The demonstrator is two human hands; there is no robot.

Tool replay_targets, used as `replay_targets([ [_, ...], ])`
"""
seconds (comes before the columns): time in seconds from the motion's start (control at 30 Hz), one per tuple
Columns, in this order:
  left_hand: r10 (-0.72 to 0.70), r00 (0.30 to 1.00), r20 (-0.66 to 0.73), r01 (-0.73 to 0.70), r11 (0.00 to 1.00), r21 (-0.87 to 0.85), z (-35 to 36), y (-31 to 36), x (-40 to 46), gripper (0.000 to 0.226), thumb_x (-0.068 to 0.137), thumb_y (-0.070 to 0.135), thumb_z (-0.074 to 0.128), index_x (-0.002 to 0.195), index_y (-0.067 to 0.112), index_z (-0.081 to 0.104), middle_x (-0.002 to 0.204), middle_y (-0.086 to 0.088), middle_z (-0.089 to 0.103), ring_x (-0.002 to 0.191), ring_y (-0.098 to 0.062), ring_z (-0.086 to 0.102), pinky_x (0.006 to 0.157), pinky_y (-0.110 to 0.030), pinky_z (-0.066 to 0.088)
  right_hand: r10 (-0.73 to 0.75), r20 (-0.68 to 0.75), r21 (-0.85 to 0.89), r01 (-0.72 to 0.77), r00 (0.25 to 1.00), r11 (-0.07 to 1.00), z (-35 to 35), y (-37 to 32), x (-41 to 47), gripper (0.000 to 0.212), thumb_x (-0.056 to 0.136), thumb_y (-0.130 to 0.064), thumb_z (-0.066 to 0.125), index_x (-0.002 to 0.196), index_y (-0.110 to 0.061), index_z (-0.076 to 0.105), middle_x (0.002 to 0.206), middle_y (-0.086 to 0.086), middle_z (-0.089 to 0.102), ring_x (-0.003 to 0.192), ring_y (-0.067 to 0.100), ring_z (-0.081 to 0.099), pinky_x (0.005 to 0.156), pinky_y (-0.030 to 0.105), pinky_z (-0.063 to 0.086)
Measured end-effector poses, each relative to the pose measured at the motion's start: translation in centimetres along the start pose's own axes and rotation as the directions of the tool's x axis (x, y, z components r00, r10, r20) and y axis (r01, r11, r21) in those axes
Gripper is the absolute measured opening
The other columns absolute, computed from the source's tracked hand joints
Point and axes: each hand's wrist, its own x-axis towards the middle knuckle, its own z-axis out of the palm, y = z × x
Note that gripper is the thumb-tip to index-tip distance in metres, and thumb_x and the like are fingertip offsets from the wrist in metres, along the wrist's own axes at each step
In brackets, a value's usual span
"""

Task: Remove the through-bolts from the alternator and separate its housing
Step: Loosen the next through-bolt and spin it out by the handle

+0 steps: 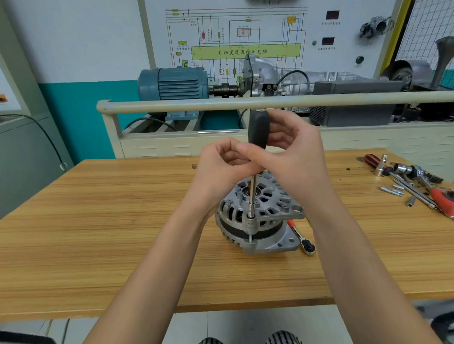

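Observation:
A silver alternator (263, 217) stands on the wooden table (94, 240), its vented housing facing up. A nut driver with a black handle (258, 129) stands upright over it. Its steel shaft ends in a socket seated on a through-bolt (250, 216) at the housing's front edge. My right hand (292, 154) grips the handle from the right. My left hand (220, 167) pinches the lower end of the handle, where the shaft begins. Part of the bolt's shank shows in the gap between the two housing halves.
A ratchet with a red grip (301, 237) lies against the alternator's right side. At the table's right end lie wrenches, sockets, several loose bolts (391, 190) and a red-handled tool (445, 204). A training bench with a blue motor (174, 83) stands behind the table.

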Motion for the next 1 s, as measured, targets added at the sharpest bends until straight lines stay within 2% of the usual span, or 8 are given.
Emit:
replay_targets([
  [0.1,0.002,0.998,0.055,-0.005,0.998,0.061,0.3,0.1,-0.2,0.025,0.076,0.002,0.077,0.098,0.007,0.067,0.086,-0.006,0.071,0.083,-0.016,0.067,0.081,-0.029,0.056,0.005,-0.048,0.025,-0.004,0.999,1.0,0.1,0.1,0.1,0.04,0.077,-0.007,0.077,0.115,-0.01,0.064,0.098,-0.003,0.07,0.093,0.008,0.067,0.086,0.028,0.055],
  [0.27,-0.086,0.968,0.237,0.124,0.981,-0.149,-0.6,0.0,-0.5,0.024,0.087,0.005,0.06,0.11,0.002,0.066,0.095,-0.009,0.074,0.093,-0.02,0.07,0.092,-0.036,0.054,0.052,0.098,0.148,-0.066,0.994,0.987,-0.6,0.1,0.2,0.03,0.089,0.005,0.059,0.114,-0.012,0.058,0.105,0.001,0.07,0.103,0.013,0.066,0.094,0.037,0.053],
  [0.43,-0.029,0.997,0.065,0.033,0.998,-0.057,0.0,-0.1,-0.2,0.017,0.074,-0.008,0.072,0.084,0.005,0.065,0.074,-0.002,0.072,0.075,-0.014,0.069,0.071,-0.025,0.056,0.035,0.038,0.009,-0.036,0.999,0.999,0.2,0.2,-0.1,0.045,0.074,-0.015,0.081,0.114,-0.016,0.06,0.101,-0.003,0.067,0.098,0.014,0.064,0.09,0.033,0.053],
  [0.53,-0.021,1.0,0.001,0.021,1.0,-0.006,0.4,-0.1,-0.1,0.025,0.074,-0.005,0.075,0.097,-0.002,0.064,0.089,-0.015,0.071,0.084,-0.02,0.069,0.08,-0.031,0.057,0.017,-0.07,0.019,-0.016,0.997,1.0,0.2,0.4,-0.1,0.04,0.071,-0.013,0.084,0.104,-0.022,0.063,0.09,-0.01,0.069,0.087,0.009,0.067,0.082,0.031,0.056],
  [0.7,-0.11,0.967,0.229,0.145,0.979,-0.141,-0.4,-0.2,-0.6,0.026,0.09,0.004,0.059,0.115,-0.003,0.064,0.102,-0.017,0.071,0.099,-0.026,0.067,0.098,-0.047,0.05,0.024,0.064,0.103,-0.031,0.998,0.994,-0.2,0.6,0.1,0.037,0.086,0.005,0.062,0.121,-0.007,0.06,0.103,0.002,0.071,0.102,0.012,0.066,0.095,0.032,0.052],
  [0.8,-0.094,0.977,0.19,0.122,0.982,-0.145,-0.6,-0.3,-0.5,0.029,0.08,0.007,0.066,0.107,-0.003,0.066,0.095,-0.014,0.073,0.093,-0.025,0.069,0.091,-0.038,0.055,0.029,0.133,0.127,-0.046,0.991,0.991,-0.3,0.4,0.0,0.035,0.089,0.003,0.06,0.121,-0.011,0.058,0.107,-0.001,0.069,0.107,0.009,0.063,0.098,0.03,0.05],
  [0.9,-0.059,0.996,0.064,0.063,0.996,-0.068,-0.2,-0.4,-0.2,0.017,0.073,-0.004,0.073,0.087,0.001,0.065,0.078,-0.006,0.072,0.078,-0.016,0.069,0.075,-0.027,0.055,0.015,0.098,0.034,-0.018,0.995,0.999,0.1,0.6,0.0,0.042,0.079,-0.012,0.077,0.116,-0.018,0.058,0.106,-0.006,0.067,0.101,0.007,0.063,0.091,0.026,0.051],
  [1.0,-0.047,0.998,0.03,0.048,0.998,-0.039,0.0,-0.5,-0.1,0.032,0.068,0.003,0.079,0.096,-0.002,0.065,0.087,-0.01,0.072,0.083,-0.019,0.069,0.08,-0.03,0.056,0.013,-0.003,0.047,-0.013,1.0,0.999,0.2,0.7,0.2,0.037,0.073,-0.012,0.081,0.105,-0.018,0.062,0.091,-0.01,0.068,0.084,0.003,0.066,0.076,0.018,0.053],
])
